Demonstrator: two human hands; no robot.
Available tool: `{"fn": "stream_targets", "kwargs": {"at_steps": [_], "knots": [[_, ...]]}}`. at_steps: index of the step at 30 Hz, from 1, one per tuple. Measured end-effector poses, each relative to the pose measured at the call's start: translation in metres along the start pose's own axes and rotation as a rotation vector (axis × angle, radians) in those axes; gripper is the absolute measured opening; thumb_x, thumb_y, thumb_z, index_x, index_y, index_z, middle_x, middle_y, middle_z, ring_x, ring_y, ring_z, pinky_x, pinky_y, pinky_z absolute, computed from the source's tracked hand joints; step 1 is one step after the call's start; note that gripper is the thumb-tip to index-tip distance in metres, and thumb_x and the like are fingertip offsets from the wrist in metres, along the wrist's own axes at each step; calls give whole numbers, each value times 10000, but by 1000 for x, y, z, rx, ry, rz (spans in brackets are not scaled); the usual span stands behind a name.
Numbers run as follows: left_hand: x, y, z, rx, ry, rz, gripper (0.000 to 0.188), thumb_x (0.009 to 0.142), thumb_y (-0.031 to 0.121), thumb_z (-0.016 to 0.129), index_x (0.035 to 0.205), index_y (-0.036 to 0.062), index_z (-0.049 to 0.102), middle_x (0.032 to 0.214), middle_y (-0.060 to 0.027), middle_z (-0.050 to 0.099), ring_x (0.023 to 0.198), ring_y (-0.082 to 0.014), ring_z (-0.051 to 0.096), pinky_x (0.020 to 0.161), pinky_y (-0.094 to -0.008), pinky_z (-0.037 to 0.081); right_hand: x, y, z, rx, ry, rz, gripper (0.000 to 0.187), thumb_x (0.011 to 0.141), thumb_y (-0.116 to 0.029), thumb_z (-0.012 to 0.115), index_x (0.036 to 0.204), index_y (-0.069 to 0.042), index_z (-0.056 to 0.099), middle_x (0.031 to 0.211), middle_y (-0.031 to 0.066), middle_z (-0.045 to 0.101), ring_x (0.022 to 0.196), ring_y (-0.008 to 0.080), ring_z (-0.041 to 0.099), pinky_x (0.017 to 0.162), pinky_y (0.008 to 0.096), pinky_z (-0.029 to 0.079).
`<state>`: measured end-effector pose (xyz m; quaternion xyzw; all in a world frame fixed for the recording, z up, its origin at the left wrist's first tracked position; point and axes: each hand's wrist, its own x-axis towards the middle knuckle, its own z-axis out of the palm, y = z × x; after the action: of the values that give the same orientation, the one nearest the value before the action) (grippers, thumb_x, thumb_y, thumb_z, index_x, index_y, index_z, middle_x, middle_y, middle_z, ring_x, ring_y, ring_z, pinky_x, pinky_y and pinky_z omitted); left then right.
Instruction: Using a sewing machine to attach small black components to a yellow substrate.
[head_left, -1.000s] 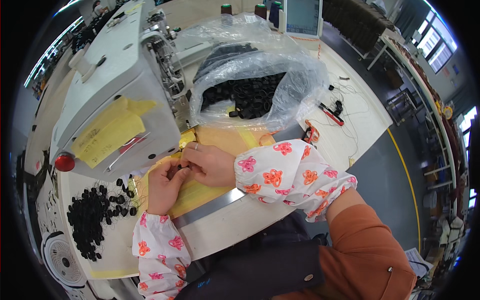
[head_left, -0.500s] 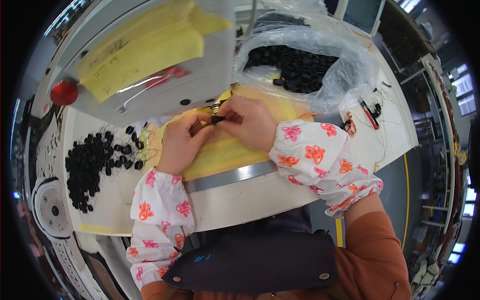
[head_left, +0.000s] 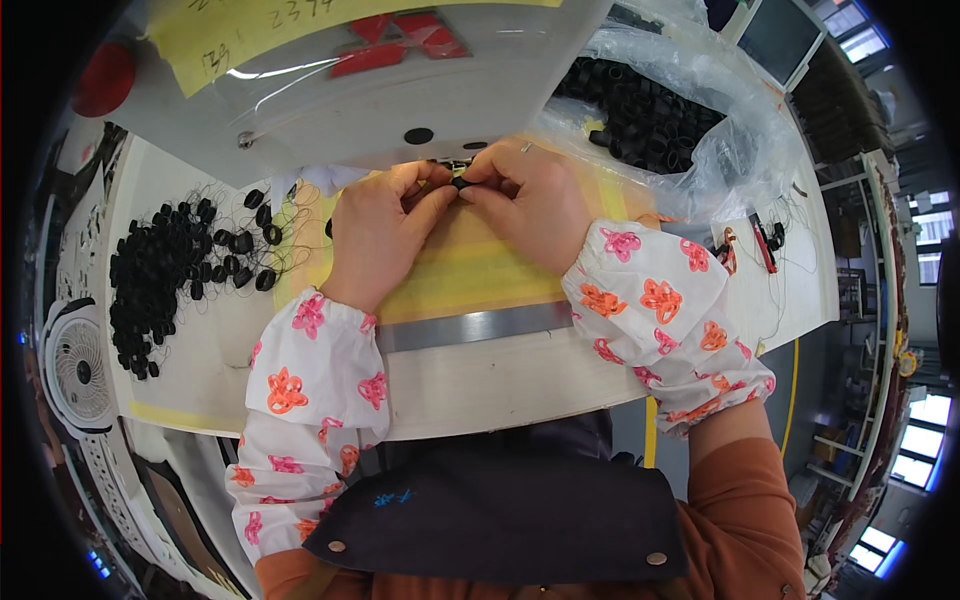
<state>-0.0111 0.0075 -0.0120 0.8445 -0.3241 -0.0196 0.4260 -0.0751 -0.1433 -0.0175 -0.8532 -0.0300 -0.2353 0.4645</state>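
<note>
Between the fingertips of both hands sits a small black fabric loop (head_left: 460,184), mostly covered by the fingers. My left hand (head_left: 392,222) pinches it from the left side, thumb against index finger. From the right, my right hand (head_left: 530,200) pinches the same loop. Both hands are right under the head of a grey sewing machine (head_left: 350,110), close to its metal needle area (head_left: 455,163), which the fingers partly hide. Yellow tape (head_left: 470,270) covers the machine bed below my hands.
A heap of black loops with trailing threads (head_left: 160,270) lies left. A clear plastic bag (head_left: 745,160) holding black loops (head_left: 650,120) stands at the back right. Red-handled thread snips (head_left: 764,245) and an orange-handled tool (head_left: 727,250) lie right. A metal strip (head_left: 480,328) borders the bed.
My view has shifted, so the machine head looks larger and nearer. Both hands keep their pinch on the black loop, which sits closer under the machine head in the picture.
</note>
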Motion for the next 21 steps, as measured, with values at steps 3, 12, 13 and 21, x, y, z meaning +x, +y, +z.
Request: {"fn": "stream_targets", "kwargs": {"at_steps": [3, 12, 13, 21], "knots": [[0, 0, 1, -67, 3, -11, 162, 729, 189, 618, 842, 74, 637, 689, -75, 627, 599, -194, 592, 542, -286, 441, -1, -1, 1, 107, 4, 114, 127, 648, -18, 657, 726, 9, 559, 699, 132, 566, 643, 285, 565, 570, 344, 456], [5, 6, 0, 30, -30, -62, 221, 749, 241, 604, 847, 45, 635, 657, -95, 623, 564, -201, 594, 522, -285, 438, 1, 7, -1, -73, 87, -99, 79, 675, -19, 627, 721, -4, 564, 681, 131, 555, 647, 303, 550, 570, 358, 447], [6, 8, -1, 44, -37, -75, 224, 747, 246, 606, 845, 47, 636, 648, -93, 621, 559, -199, 593, 518, -283, 436, 1, 6, -1, -75, 89, -97, 79, 675, -19, 627, 721, -4, 564, 681, 131, 555, 647, 303, 550, 570, 358, 447], [8, 5, 3, 42, -14, -84, 240, 733, 274, 618, 823, 54, 647, 634, -70, 625, 540, -173, 589, 513, -267, 436, 2, 7, 1, -136, 69, -46, 87, 717, -29, 614, 783, 19, 584, 665, 102, 591, 579, 180, 572, 547, 261, 451]]}}
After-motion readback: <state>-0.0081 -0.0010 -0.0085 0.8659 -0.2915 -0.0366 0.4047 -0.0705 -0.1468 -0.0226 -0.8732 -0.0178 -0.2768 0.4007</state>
